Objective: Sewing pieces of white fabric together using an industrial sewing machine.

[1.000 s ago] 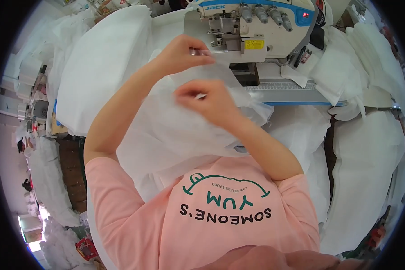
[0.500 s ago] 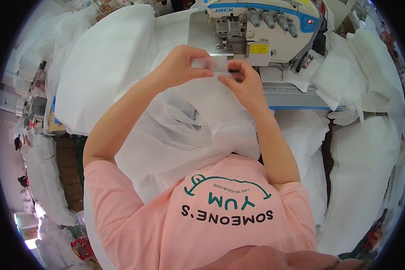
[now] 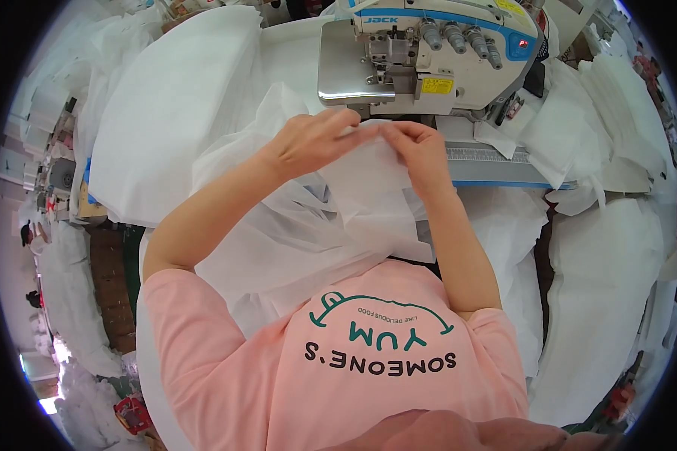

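Thin white fabric sheet, edge pinched

Sheet hangs creased from the hands, down toward the pink T-shirt. Bare right hand: thumb and forefinger closed on its upper edge. Bare left hand just beside: fingers partly curled at same edge, can't tell if gripping. Beyond: white-and-blue sewing machine, grey knobs. Left: broad smooth white fabric pile. Right: grey ruled strip, loose white fabric pieces.

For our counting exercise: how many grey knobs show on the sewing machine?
4, in a row on the sewing machine: leftmost knob, second knob, third knob and rightmost knob, lowest, nearest the blue panel. Others could be hidden.
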Demonstrator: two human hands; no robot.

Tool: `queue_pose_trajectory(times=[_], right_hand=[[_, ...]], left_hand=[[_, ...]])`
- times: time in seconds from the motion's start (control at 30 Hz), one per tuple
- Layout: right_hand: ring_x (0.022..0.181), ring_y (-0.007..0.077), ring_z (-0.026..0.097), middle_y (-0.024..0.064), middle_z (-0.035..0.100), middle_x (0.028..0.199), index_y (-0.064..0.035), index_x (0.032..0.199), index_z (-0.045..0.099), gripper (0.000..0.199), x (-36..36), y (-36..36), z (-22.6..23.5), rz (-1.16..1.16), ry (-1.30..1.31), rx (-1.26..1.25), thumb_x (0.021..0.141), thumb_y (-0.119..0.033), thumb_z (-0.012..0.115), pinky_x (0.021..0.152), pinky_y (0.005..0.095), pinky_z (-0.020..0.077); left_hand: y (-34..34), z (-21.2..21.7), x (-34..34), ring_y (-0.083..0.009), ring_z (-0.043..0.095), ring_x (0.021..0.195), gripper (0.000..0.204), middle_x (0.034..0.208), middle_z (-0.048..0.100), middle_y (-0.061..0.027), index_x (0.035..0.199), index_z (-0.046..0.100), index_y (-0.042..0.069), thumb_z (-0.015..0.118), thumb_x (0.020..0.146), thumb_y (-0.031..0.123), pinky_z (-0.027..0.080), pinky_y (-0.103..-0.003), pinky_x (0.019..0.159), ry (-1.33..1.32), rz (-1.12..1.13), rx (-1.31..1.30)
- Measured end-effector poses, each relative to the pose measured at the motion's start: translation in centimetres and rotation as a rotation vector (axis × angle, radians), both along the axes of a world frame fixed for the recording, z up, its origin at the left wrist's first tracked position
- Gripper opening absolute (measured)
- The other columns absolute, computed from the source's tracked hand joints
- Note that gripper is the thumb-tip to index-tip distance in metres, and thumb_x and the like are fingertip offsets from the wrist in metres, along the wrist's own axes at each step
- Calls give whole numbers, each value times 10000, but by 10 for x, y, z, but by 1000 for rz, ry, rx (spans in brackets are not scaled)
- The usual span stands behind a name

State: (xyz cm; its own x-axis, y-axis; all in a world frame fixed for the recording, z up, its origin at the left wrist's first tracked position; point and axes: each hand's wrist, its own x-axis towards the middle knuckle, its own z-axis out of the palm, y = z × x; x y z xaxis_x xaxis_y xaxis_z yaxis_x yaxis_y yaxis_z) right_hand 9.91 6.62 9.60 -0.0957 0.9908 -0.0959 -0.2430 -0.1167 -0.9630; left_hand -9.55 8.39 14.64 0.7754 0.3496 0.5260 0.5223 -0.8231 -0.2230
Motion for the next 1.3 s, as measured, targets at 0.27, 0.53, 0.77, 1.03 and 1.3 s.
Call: queue_pose_trajectory(times=[0.27,0.53,0.77,1.03,1.3], right_hand=[[670,149,518,26,580,724,-9,728,671,145,-32,63,35,-616,-464,655,725,-146,721,613,268,409],[789,242,517,75,527,804,-46,697,653,109,-59,68,43,-652,-622,775,680,-135,714,674,332,436],[502,58,454,-11,531,609,5,819,618,167,-22,16,7,-224,-324,227,807,-159,646,458,218,355],[532,34,464,-33,548,622,-15,795,614,156,23,25,13,53,-482,304,806,-167,650,472,213,362],[748,122,592,-3,625,805,-11,952,629,244,71,-44,28,556,-176,-106,737,-111,686,678,264,469]], left_hand=[[62,64,-68,-220,559,845,233,875,582,-28,786,628,104,551,644,-64,456,-361,707,-171,479,191],[21,7,4,-288,368,1211,478,1322,398,-105,1244,421,136,576,797,209,272,-557,963,-425,378,-383],[9,6,26,-306,345,1210,512,1345,368,-127,1292,419,211,575,818,326,229,-586,975,-210,396,-312],[10,13,11,-281,580,875,528,939,623,-131,1282,440,184,604,813,363,426,-402,828,-587,545,-749],[31,-58,-180,-268,565,1015,395,1133,577,-122,1257,457,54,445,891,202,448,-387,842,258,979,388]])
